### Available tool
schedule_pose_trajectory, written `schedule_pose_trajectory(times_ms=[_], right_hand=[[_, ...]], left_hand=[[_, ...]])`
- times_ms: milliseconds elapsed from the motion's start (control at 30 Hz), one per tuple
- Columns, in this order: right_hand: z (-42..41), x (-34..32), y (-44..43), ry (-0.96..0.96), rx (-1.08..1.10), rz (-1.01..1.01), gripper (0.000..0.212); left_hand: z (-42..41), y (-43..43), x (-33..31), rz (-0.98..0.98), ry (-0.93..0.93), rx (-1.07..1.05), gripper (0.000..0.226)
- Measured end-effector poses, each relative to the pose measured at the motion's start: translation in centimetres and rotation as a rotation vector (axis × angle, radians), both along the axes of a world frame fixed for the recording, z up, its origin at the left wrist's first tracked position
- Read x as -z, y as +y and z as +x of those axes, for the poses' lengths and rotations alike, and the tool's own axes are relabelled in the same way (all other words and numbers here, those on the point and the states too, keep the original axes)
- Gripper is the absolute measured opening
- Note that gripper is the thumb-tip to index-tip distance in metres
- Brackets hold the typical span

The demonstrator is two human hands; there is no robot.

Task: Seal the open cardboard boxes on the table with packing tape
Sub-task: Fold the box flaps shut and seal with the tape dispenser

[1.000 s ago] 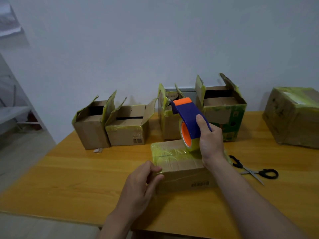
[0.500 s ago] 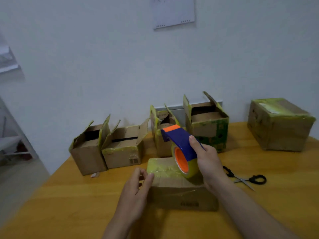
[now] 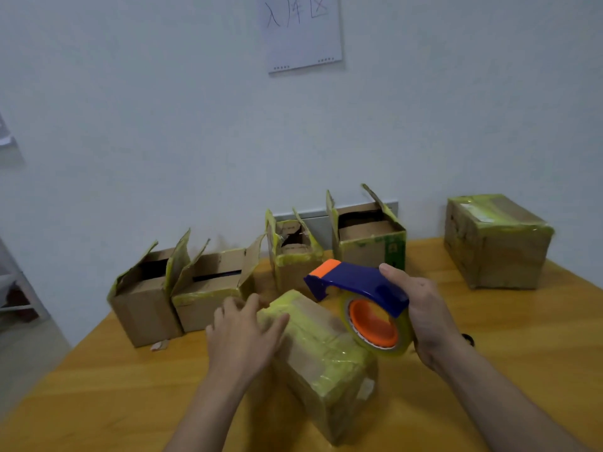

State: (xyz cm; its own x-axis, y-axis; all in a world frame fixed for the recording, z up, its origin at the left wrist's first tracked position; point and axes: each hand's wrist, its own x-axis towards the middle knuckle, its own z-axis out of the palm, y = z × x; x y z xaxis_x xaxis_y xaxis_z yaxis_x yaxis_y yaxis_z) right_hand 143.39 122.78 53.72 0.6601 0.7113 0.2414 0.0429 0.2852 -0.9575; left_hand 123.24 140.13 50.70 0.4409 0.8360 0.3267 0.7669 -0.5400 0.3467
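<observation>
My left hand (image 3: 243,334) lies flat and spread on the near box (image 3: 321,357), fingers pressing its far left top corner, gripping nothing, only steadying. My right hand (image 3: 424,316) is wrapped around the blue tape dispenser (image 3: 359,285), fingers over the handle, the yellowish tape roll (image 3: 378,327) on its orange hub hanging just above the box's right top edge. Whether the tape end touches the cardboard I cannot tell.

The box sits on the wooden table (image 3: 98,386) right in front of me, turned at an angle, its flaps down and already striped with yellow tape. It looks small and light to me, so I judge it will slide or spin on the smooth table if I drag tape across it without a firm palm on top. The cardboard seems worn and soft at the corners, and the taped faces will be slick, so I would press on the bare brown patches or clamp a corner.

Along the far side four boxes wait with flaps up: two at far left (image 3: 143,295) and (image 3: 212,288), a narrow one (image 3: 293,252) and a green-printed one (image 3: 368,239) in the middle. A sealed box (image 3: 496,239) stands at far right. A sheet of paper (image 3: 301,31) hangs on the wall
</observation>
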Motion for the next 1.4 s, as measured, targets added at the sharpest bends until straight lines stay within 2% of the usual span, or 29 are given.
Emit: schedule_pose_trajectory(times_ms=[67, 167, 233, 333, 500, 567, 633, 667, 733, 800, 900, 967, 1067, 1200, 1267, 1367, 1400], right_hand=[[0.2, 0.2, -0.3, -0.036, -0.018, 0.001, 0.076], [0.6, 0.3, -0.6, -0.046, -0.004, -0.008, 0.051], [0.9, 0.1, -0.9, -0.056, -0.030, -0.031, 0.038], [1.0, -0.2, -1.5, -0.077, -0.075, -0.090, 0.037], [0.7, -0.2, -2.1, -0.113, -0.035, -0.145, 0.048], [0.5, -0.3, -2.5, -0.119, -0.037, -0.127, 0.056], [0.4, -0.4, -2.9, -0.124, -0.060, -0.101, 0.055], [0.5, -0.4, -3.1, -0.128, -0.072, -0.091, 0.054], [0.8, -0.5, -3.5, -0.138, -0.101, -0.067, 0.052], [1.0, -0.5, -3.7, -0.141, -0.136, -0.052, 0.052], [1.0, -0.8, -3.6, -0.139, -0.191, -0.022, 0.049], [0.7, -1.2, -3.4, -0.122, -0.239, 0.020, 0.039], [0.4, -1.4, -3.2, -0.077, -0.307, 0.079, 0.032], [0.4, -1.2, -2.9, 0.000, -0.354, 0.110, 0.028], [0.3, -1.1, -2.7, 0.010, -0.376, 0.097, 0.033], [0.6, -0.7, -2.4, 0.037, -0.380, 0.074, 0.052], [0.8, -0.6, -2.4, 0.063, -0.374, 0.071, 0.048]], left_hand=[[0.1, -3.0, 0.3, -0.140, 0.057, 0.023, 0.057], [0.2, -5.0, 2.1, -0.259, -0.022, 0.153, 0.059], [0.5, -4.5, 3.2, -0.350, -0.238, 0.269, 0.052], [0.9, -2.8, 4.4, -0.502, -0.520, 0.435, 0.041], [2.3, 0.6, 3.9, -0.461, -0.509, 0.585, 0.037], [2.8, 1.4, 3.1, -0.386, -0.403, 0.576, 0.030], [3.0, 1.3, 2.1, -0.233, -0.302, 0.478, 0.021], [3.0, 0.8, 1.3, -0.162, -0.317, 0.412, 0.021], [2.8, -0.7, -0.2, -0.141, -0.505, 0.334, 0.035], [2.6, -2.3, -1.9, -0.379, -0.668, 0.352, 0.038], [2.4, -4.2, -4.0, -0.959, -0.756, 0.450, 0.044], [2.2, -4.7, -4.4, -1.167, -0.846, 0.491, 0.045], [1.6, -4.9, -4.5, -1.373, -1.024, 0.497, 0.040], [1.5, -5.5, -3.4, -1.675, -1.270, 0.565, 0.055], [1.6, -5.9, -3.0, -1.730, -1.348, 0.570, 0.050], [1.7, -6.3, -2.4, -1.745, -1.422, 0.590, 0.045], [1.7, -6.2, -2.0, -1.745, -1.441, 0.595, 0.043]])
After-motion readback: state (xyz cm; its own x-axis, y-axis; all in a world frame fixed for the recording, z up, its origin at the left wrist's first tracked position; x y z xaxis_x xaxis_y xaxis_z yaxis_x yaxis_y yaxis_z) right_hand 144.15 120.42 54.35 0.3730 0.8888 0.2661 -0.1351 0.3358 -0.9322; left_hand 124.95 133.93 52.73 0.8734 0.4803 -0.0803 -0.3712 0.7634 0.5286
